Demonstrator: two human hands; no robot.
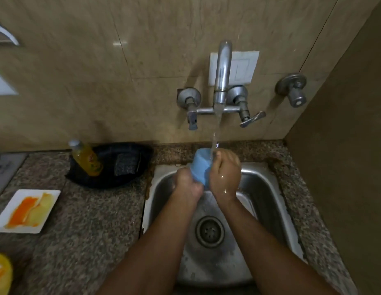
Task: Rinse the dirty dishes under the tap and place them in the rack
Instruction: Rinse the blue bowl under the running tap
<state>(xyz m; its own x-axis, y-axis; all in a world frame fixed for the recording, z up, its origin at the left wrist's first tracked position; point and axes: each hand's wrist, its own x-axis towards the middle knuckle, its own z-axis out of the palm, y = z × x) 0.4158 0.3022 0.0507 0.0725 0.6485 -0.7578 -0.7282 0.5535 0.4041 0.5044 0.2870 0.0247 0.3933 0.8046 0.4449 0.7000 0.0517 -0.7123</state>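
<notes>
A light blue cup (200, 165) is held over the steel sink (268, 188), under the stream of water running from the wall tap (222, 71). My left hand (188, 184) grips the cup's lower end. My right hand (225, 173) wraps round its right side, wet, with the water falling right at its fingers. A white square plate (27, 210) smeared with orange and yellow residue lies on the counter at the left.
A black tray (121, 165) behind the sink's left side holds a yellow liquid bottle (86, 158) and a dark scrubber (126, 163). A yellow dish (1, 273) shows at the bottom left edge. Granite counter (89, 220) surrounds the sink; a side wall stands close on the right.
</notes>
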